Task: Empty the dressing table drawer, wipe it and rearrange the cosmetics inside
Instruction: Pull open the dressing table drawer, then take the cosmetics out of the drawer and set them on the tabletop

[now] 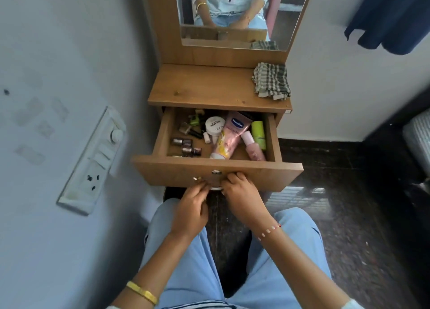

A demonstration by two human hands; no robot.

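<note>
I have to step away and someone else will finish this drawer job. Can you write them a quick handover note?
Left hand and right hand: both curled at the handle under the drawer front.
Drawer is pulled open, still full: nail polish bottles, white jar, Vaseline tube, green tube, pink bottle.
Checked cloth lies on the tabletop.
Done: drawer opened.
Left: empty, wipe, rearrange.

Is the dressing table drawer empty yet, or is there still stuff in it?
Still full. The drawer is pulled open with the Vaseline tube, white jar, green bottle and nail polish bottles lying inside.

Pale walls point(58, 41), seemingly dark stone floor point(349, 215)
</note>
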